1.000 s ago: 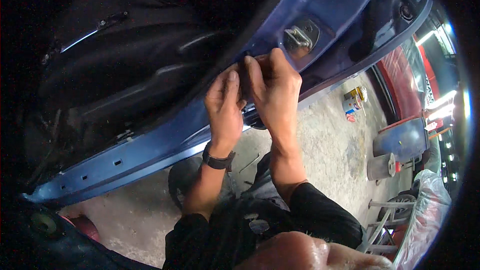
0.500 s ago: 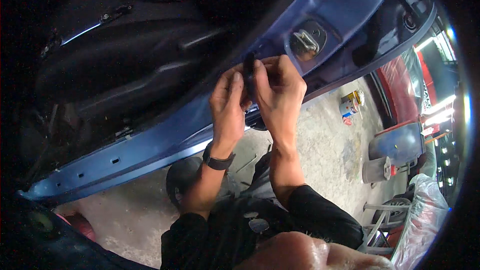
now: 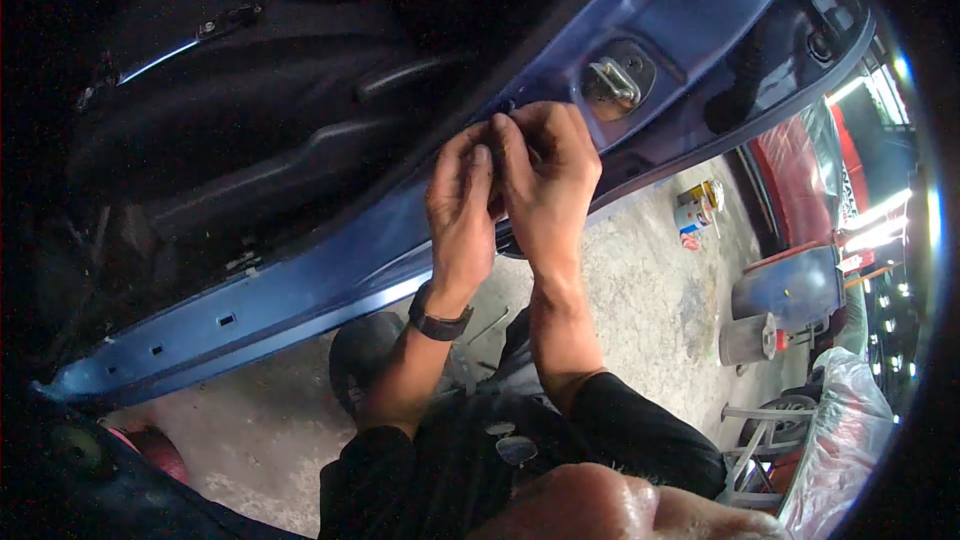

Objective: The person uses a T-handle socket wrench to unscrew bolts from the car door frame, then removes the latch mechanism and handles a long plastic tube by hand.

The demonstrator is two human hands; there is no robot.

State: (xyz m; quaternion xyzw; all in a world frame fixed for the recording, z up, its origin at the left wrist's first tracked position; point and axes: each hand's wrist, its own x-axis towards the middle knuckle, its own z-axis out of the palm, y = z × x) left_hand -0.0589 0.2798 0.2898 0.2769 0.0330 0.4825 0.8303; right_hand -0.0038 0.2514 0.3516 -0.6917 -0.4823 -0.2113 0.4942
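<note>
A blue car body frame runs diagonally across the view, with a metal latch striker on it. My left hand is closed against the frame below and left of the striker, fingers curled, a dark band on its wrist. My right hand is pinched beside it, just below and left of the striker, thumb and fingers at the frame. What the fingertips of both hands hold is mostly hidden; only a little dark shape shows between them.
The dark car interior fills the upper left. On the concrete floor at the right are cans, a blue plastic drum, a grey bucket, a white metal stand and plastic sheeting.
A small dark piece showed at my fingertips half a second ago and is now mostly hidden. My right hand has shifted slightly up and left, its thumb further onto the frame.
</note>
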